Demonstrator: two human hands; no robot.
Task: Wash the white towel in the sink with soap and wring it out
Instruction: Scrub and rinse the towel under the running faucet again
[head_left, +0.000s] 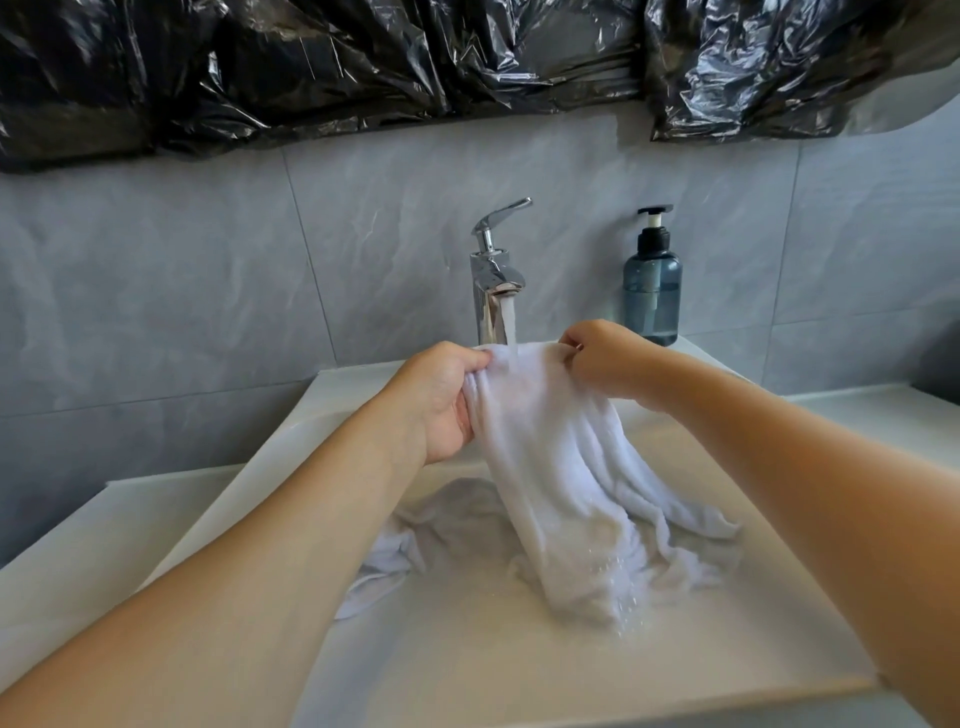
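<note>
The towel (561, 467) is plain white, greyer where it lies wet in the cream-white sink (467, 665). The tap (493, 275) is shiny chrome silver. The soap bottle (652, 291) is translucent smoky blue-grey with a black pump. The wall tiles (182, 270) are pale grey with faint marbled veining. The plastic sheeting (363, 67) above is glossy black.
</note>
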